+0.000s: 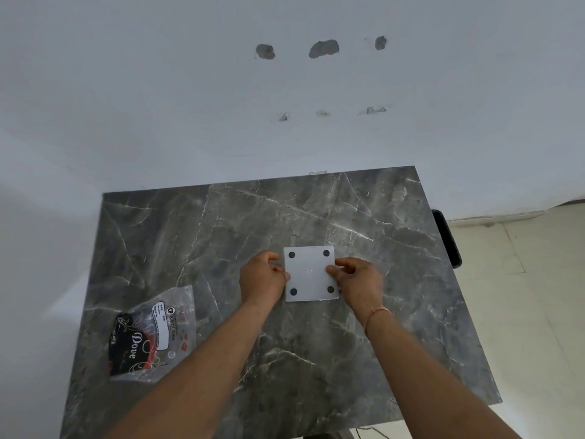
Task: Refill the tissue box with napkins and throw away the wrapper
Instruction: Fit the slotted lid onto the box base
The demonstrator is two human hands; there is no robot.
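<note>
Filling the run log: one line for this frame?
hands: left + right grip white square tissue box, four dark pads up | clear printed wrapper lying left | grey marble table

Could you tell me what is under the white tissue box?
The tissue box sits underside up on the marble table, four dark pads showing. Its contents are hidden; both hands' fingers grip its sides.

Your forearms run out of view at the bottom edge, and the table [285,217] is cut off there too. The small print on the wrapper [148,337] label is too small for you to read. A dark object [448,239] beyond the table's right edge is partly hidden, its identity unclear.
</note>
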